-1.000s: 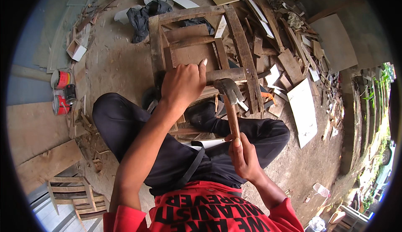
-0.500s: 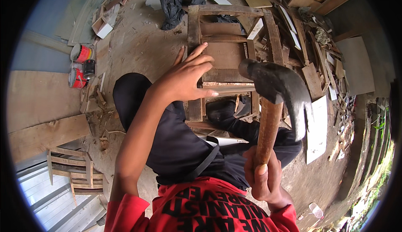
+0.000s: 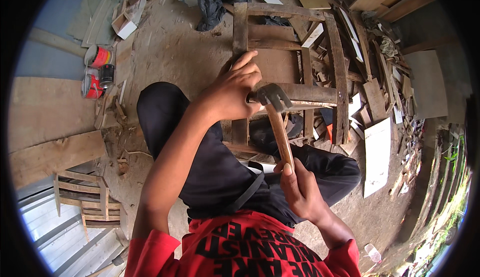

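In front of me stands a dark wooden frame (image 3: 338,77) with posts and crossbars, like an old chair or stool. My left hand (image 3: 234,91) is wrapped round its left post, thumb near the joint with the lower crossbar. My right hand (image 3: 301,189) is closed round the wooden handle of a claw hammer (image 3: 280,132). The hammer's dark metal head is down at that joint, close beside my left thumb. Whether it touches the wood cannot be made out. My left hand hides part of the post.
My bent legs (image 3: 175,132) in black trousers are close to the frame. Wood scraps (image 3: 372,97) are heaped at the right, near a white board (image 3: 377,157). Red and black cans (image 3: 95,89) stand at the left. Black plastic (image 3: 211,9) lies beyond the frame.
The hammer has swung down and away from me, from raised high to the joint by my left hand. My left fingers have closed in round the post. The view has shifted slightly.
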The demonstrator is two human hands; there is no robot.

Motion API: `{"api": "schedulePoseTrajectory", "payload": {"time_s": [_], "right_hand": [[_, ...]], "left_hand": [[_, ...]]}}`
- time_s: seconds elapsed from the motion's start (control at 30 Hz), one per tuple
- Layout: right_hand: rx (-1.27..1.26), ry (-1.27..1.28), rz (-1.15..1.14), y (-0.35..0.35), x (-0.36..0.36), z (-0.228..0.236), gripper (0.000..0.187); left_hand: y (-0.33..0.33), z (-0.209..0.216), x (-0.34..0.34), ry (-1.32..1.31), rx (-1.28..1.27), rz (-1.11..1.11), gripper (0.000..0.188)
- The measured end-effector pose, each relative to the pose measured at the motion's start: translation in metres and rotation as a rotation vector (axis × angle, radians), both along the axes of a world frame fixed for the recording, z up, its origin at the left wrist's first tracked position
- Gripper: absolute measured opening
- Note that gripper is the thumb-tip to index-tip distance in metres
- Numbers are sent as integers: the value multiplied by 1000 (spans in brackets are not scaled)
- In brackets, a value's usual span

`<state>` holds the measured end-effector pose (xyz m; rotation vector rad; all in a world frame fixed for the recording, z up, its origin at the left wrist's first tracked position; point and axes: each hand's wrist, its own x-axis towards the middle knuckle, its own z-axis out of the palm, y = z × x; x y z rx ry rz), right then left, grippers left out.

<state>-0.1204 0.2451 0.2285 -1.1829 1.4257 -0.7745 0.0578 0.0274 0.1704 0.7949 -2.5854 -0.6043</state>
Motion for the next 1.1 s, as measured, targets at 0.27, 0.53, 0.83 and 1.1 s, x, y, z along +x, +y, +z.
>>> {"api": "schedulePoseTrajectory", "payload": {"time_s": [0.27,0.53,0.83,1.1], "right_hand": [[-244,40,-13,10,8,-4,39],[-203,-57,-16,14,6,-1,42],[-29,-48,31,6,3,-1,37],[-21,-114,-19,7,9,-5,45]], "left_hand": [[-2,1,1,83,7,-52,44],[1,-5,3,198,98,-36,43],[1,-3,4,75,55,1,43],[0,-2,3,32,60,-8,42]]}}
